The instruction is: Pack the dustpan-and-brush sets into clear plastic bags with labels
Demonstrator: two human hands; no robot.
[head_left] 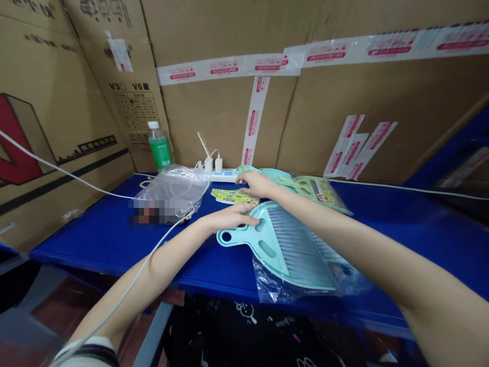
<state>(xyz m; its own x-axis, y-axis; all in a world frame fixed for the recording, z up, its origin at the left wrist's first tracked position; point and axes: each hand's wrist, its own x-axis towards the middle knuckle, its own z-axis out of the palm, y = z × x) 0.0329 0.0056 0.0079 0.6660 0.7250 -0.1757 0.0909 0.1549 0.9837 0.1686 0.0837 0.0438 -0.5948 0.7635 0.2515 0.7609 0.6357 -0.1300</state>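
A teal plastic dustpan lies on the blue table, its wide end inside a clear plastic bag. My left hand rests flat on the dustpan's handle end, fingers stretched out. My right hand reaches farther back, fingers spread on another teal piece next to a green packaged dustpan. Yellow-green printed labels lie between my hands.
A stack of clear plastic bags sits at the left. Behind it stand a green water bottle and a white power strip with chargers. Taped cardboard boxes wall off the back and left. A white cable crosses the left.
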